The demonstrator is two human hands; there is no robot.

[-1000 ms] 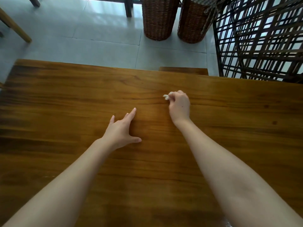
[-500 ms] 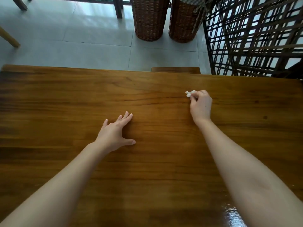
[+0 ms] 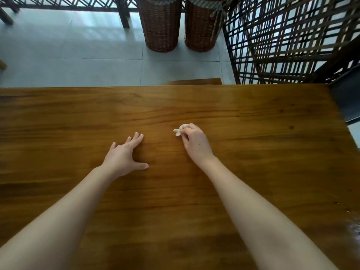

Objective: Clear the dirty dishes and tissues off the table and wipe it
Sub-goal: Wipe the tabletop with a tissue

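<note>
Tiled floor out back, two tall wicker baskets standing side by side near a dark lattice screen, and up front a big wooden tabletop filling most of the view. No dishes anywhere that I can see on it.

The only task thing showing is a small crumpled white tissue, roughly mid-table and a bit toward the far side. The right hand has it pinched in curled fingertips, right down at the wood. My guess is it's either picking up the last scrap or using the wad to dab a spot, can't tell which. The left hand lies flat on the wood with fingers spread and thumb out to the side, holding nothing. It looks like a brace for leaning in, since both arms are stretched well forward.

Loads of room to move: bare wood all around both hands. The far edge is well beyond the tissue, and the right edge is well off too. There's a bit of wooden seat or bench peeking just past the far edge. The shiny patch at the near right looks wet, so I'd say wiping is partly done or due there.
</note>
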